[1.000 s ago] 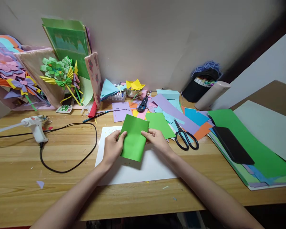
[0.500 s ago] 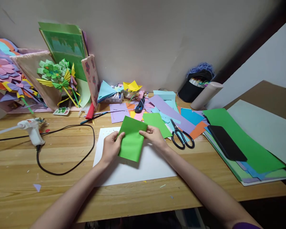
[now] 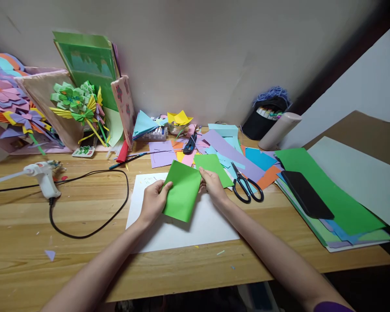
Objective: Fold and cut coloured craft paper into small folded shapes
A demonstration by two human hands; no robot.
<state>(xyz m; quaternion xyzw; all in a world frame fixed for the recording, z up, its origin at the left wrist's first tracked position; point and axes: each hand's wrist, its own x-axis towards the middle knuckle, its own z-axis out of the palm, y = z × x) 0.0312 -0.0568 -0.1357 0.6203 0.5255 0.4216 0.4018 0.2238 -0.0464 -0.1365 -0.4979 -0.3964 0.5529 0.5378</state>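
Observation:
A green sheet of paper (image 3: 183, 193), seemingly folded, is held up between both hands over a white sheet (image 3: 195, 236). My left hand (image 3: 154, 199) is closed on its left edge, thumb lying on the front face and fingers behind. At the upper right corner, my right hand (image 3: 212, 185) pinches the paper between thumb and fingers. Just behind my right hand lies another green piece of paper (image 3: 212, 164). Black-handled scissors (image 3: 246, 186) rest to the right of it, blades pointing away from me.
Coloured paper scraps (image 3: 230, 147) and a utility knife (image 3: 190, 143) lie toward the wall. On the left are a glue gun (image 3: 45, 177) and its looping black cord (image 3: 127, 190). A phone (image 3: 307, 195) sits on stacked paper at right, near a pale cylinder (image 3: 281, 130).
My right thumb has shifted from the green paper's front face to its upper right corner. The paper has turned slightly and stays held in both hands.

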